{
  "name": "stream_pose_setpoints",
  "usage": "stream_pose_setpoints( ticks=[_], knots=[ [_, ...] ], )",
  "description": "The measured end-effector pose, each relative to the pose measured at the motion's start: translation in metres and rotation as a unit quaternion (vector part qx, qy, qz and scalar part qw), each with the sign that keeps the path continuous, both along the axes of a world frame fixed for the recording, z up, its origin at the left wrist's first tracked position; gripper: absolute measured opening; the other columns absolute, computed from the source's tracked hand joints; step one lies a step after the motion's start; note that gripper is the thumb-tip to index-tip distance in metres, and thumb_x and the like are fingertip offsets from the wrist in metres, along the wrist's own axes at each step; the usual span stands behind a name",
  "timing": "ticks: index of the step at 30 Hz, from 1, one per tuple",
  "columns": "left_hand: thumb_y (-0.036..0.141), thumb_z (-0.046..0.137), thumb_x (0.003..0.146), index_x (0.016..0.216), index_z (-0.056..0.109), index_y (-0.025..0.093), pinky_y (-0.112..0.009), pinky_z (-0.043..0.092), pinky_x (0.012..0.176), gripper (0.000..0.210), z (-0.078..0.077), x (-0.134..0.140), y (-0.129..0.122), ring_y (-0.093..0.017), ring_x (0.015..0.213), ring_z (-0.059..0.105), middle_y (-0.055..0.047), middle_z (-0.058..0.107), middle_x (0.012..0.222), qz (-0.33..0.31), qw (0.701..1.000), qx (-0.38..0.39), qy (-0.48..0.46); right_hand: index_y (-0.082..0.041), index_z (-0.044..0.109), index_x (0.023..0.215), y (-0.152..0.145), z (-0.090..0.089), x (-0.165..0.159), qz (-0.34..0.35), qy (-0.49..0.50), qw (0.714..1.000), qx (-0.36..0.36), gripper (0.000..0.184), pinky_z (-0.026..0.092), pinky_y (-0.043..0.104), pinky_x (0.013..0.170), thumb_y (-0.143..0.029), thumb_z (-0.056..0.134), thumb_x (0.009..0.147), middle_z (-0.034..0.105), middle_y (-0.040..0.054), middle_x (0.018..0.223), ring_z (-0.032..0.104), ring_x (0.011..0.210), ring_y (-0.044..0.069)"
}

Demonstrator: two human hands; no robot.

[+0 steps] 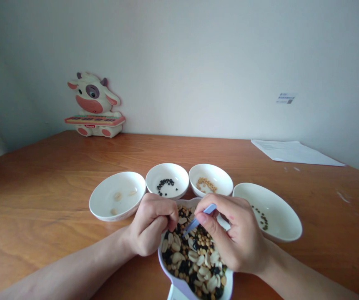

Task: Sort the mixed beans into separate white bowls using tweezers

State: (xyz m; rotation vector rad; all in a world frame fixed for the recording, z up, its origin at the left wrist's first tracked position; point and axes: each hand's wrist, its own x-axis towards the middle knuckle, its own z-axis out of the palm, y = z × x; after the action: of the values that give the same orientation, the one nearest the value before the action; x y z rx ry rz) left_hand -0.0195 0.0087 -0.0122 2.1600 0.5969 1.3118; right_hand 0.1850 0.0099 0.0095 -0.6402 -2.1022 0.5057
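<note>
A light-purple, scallop-edged bowl (179,284) stands close in front of me, filled with mixed black beans, yellow soybeans and pale peanut halves (193,255). Pinched between the thumb and fingers of my right hand (238,237) are blue tweezers (196,221), slanting down to the left with the tip at the mixed beans. My left hand (154,225) is closed at the bowl's left rim, fingers curled in; whatever they hold, if anything, is hidden.
Behind the bowl, white bowls hold a few peanut halves (117,196), black beans (166,183), soybeans (206,184) and small green beans (263,221). A cow-shaped toy keyboard (94,109) stands back left. Paper sheets (294,151) lie back right, by the wall.
</note>
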Motion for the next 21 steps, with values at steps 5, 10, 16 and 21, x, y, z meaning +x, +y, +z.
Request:
stream_pose_setpoints(
  ticks=[5,10,16,21],
  knots=[
    [0.008,0.036,0.078,0.055,0.043,0.015,-0.020,0.031,0.048,0.025,0.0000,0.0014,0.0001,-0.007,0.046,0.039,0.002,0.044,0.049,0.005,1.000,0.002,0.001,-0.017,0.057,0.077,0.0000,-0.0002,-0.0009,-0.009,-0.017,0.999,-0.027,0.011,0.037,0.025,0.049,-0.019,0.053,0.087,0.054,-0.0014,0.058,0.052,0.050,0.012],
    [0.008,0.036,0.078,0.055,0.043,0.015,-0.020,0.031,0.049,0.025,-0.0001,0.0018,-0.0005,-0.006,0.046,0.038,0.002,0.043,0.049,0.010,1.000,-0.003,0.002,-0.017,0.057,0.077,-0.0007,0.0007,-0.0009,-0.014,-0.034,0.999,-0.032,0.012,0.037,0.026,0.050,-0.020,0.053,0.088,0.054,-0.0013,0.058,0.052,0.051,0.012],
    [0.008,0.036,0.078,0.055,0.044,0.014,-0.019,0.032,0.050,0.025,0.0004,0.0014,-0.0011,-0.006,0.046,0.039,0.002,0.045,0.049,0.007,1.000,-0.005,-0.001,-0.016,0.058,0.075,0.0004,0.0016,-0.0024,0.009,-0.032,0.999,-0.021,0.014,0.035,0.025,0.051,-0.018,0.052,0.088,0.053,-0.0015,0.059,0.049,0.052,0.011],
    [0.009,0.036,0.078,0.054,0.045,0.015,-0.020,0.032,0.048,0.026,0.0012,0.0018,-0.0002,-0.007,0.046,0.039,0.001,0.046,0.049,0.005,1.000,-0.003,0.002,-0.015,0.059,0.076,0.0006,0.0019,-0.0035,0.009,-0.025,0.999,-0.020,0.016,0.037,0.025,0.051,-0.018,0.050,0.089,0.057,-0.0001,0.060,0.051,0.053,0.012]
  ],
)
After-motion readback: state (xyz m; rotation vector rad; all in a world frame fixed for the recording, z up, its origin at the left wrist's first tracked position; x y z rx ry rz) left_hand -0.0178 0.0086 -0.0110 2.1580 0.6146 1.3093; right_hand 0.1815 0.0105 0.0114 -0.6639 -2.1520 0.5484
